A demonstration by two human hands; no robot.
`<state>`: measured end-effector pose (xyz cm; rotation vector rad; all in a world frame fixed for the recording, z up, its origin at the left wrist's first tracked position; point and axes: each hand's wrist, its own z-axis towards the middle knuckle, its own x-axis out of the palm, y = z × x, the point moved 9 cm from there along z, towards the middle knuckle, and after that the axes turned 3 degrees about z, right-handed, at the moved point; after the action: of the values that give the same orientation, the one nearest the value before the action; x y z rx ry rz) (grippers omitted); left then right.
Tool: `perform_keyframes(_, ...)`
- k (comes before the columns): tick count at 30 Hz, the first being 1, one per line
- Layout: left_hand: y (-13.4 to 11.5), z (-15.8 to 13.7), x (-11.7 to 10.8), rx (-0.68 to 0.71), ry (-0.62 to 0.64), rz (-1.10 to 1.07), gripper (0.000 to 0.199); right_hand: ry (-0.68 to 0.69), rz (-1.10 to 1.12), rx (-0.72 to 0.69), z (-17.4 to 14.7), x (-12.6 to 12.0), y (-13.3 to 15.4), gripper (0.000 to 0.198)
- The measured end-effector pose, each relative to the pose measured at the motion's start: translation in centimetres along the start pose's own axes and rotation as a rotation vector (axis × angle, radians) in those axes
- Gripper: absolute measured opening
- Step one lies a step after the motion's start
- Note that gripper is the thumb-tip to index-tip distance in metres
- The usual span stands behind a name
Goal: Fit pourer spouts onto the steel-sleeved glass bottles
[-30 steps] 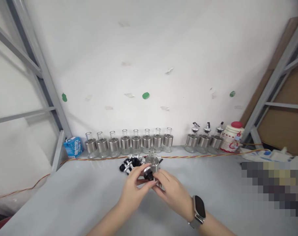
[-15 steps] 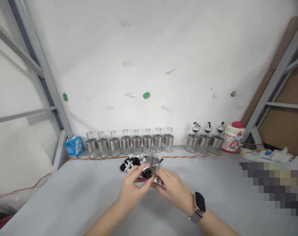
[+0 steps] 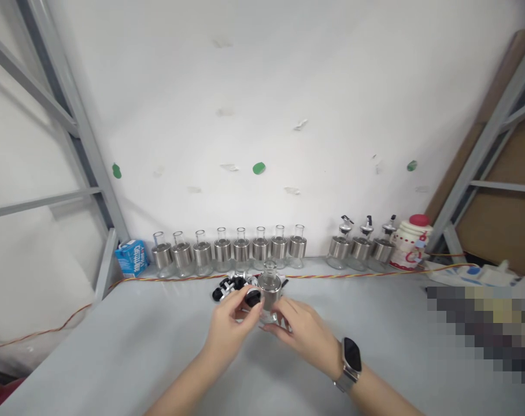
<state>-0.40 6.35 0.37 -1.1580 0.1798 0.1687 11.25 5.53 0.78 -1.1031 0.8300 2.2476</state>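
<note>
My left hand (image 3: 231, 316) is closed on a pourer stopper (image 3: 253, 297), its black end turned towards me. My right hand (image 3: 299, 320), with a watch on its wrist, has its fingers curled around the lower right side of a glass bottle (image 3: 270, 284). This bottle stands upright with a steel band around its body and an uncovered neck. Part of its base is hidden by my fingers. Behind my left hand lies a pile of black and silver pourer stoppers (image 3: 228, 286).
Several open-necked banded bottles (image 3: 222, 249) line the wall. Right of them stand three bottles fitted with pourers (image 3: 361, 247) and a white jar with a red lid (image 3: 412, 242). A blue carton (image 3: 131, 259) is at the left. A twisted cable (image 3: 318, 276) crosses the grey table (image 3: 136, 335).
My left hand has drawn slightly left with the stopper, away from my right fingers, and the stopper has turned. The bottle stays in place.
</note>
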Motion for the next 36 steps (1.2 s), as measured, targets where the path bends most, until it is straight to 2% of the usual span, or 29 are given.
perform_keyframes(8,-0.6,-0.5,0.9,-0.035,0.101,-0.180,0.037,-0.021,0.010,-0.022,0.1,-0.7,0.5,0.025)
perform_keyframes(14,-1.3,-0.7,1.1,0.021,0.070,-0.051,0.028,-0.050,0.020,-0.018,0.0,-1.1,0.9,0.025)
perform_keyframes(19,-0.2,-0.6,1.6,-0.040,0.084,-0.020,0.029,-0.040,0.063,0.017,-0.1,-0.4,0.8,0.011)
perform_keyframes(24,-0.1,-0.4,2.2,-0.065,0.163,-0.001,0.034,-0.012,0.231,0.091,-0.2,0.1,0.4,0.006)
perform_keyframes(28,0.1,-0.3,2.5,-0.121,0.231,-0.072,0.030,0.019,0.387,0.146,-0.2,0.5,-0.1,0.010)
perform_keyframes(33,-0.1,-0.3,2.0,-0.118,0.156,-0.105,0.032,0.045,0.704,0.240,-0.1,0.8,-0.8,0.020)
perform_keyframes(36,0.0,-0.4,2.0,-0.116,0.131,-0.132,0.034,0.078,0.808,0.275,-0.2,1.0,-0.8,0.018)
